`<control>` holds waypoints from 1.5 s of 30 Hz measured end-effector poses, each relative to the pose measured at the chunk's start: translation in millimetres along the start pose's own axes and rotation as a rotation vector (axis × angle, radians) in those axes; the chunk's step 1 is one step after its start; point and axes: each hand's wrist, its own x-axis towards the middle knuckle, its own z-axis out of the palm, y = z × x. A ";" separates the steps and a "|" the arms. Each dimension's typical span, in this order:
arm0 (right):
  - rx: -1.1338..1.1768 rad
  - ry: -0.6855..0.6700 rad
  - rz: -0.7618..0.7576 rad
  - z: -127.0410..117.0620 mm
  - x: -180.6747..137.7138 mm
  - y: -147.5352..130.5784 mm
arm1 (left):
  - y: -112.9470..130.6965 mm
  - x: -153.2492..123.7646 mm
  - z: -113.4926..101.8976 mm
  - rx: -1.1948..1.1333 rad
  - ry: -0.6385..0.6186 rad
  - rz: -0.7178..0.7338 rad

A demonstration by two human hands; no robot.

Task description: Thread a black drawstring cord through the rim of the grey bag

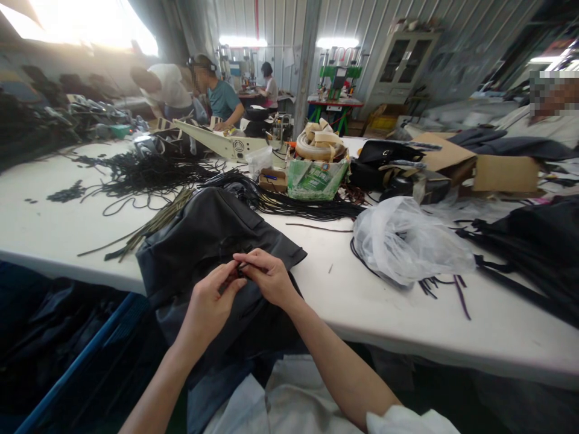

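A dark grey garment [205, 241] lies over the near edge of the white table [344, 289] and hangs down towards my lap. Both my hands meet above it. My left hand [208, 304] and my right hand [268, 276] pinch a small black piece [239, 271], perhaps a cord end or toggle, between fingertips. The piece is mostly hidden by my fingers, so its shape is unclear.
Black cords [149, 175] spread across the table behind the garment. A crumpled clear plastic bag [407, 241] lies to the right, a green bag of webbing rolls [316, 169] and cardboard boxes [479, 166] further back. Other people work at the far end. A blue bin [76, 361] stands lower left.
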 end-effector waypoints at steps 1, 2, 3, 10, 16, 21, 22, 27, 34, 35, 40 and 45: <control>0.006 -0.002 0.006 0.1 0.1 -0.1 | 1.9 0.3 -0.9 0.016 -0.007 0.012; 0.009 -0.007 0.010 0.0 0.1 -0.3 | 3.8 0.7 -1.7 0.029 -0.015 0.022; 0.010 -0.012 0.013 -0.2 0.2 -0.6 | 5.5 0.9 -2.3 0.036 -0.023 0.030; -0.013 -0.004 0.111 -0.1 -0.3 -5.3 | 8.5 1.1 -0.2 0.060 -0.025 0.026; -0.013 0.032 0.236 0.3 1.5 -8.3 | 9.7 -1.0 0.8 0.144 -0.018 0.056; -0.009 0.006 0.233 -1.1 4.3 -13.1 | 6.0 -0.9 0.0 0.193 -0.021 0.125; 0.008 0.011 0.245 -0.8 4.7 -14.1 | 5.1 -0.8 -0.1 0.196 -0.022 0.142; 0.075 0.024 0.296 1.1 5.7 -19.8 | 4.2 -1.5 0.0 0.232 -0.006 0.200; 0.172 0.055 0.386 1.9 5.2 -21.3 | 9.4 0.4 1.2 0.231 -0.015 0.254; 0.167 0.055 0.391 1.9 4.7 -20.6 | 9.7 1.3 1.0 0.224 -0.024 0.251; 0.073 0.019 0.322 -1.9 1.2 -17.1 | 5.8 4.2 -1.0 0.133 -0.048 0.173; -0.044 0.079 0.196 -7.8 -1.0 -16.1 | 2.5 -0.3 -1.3 -0.065 -0.014 -0.011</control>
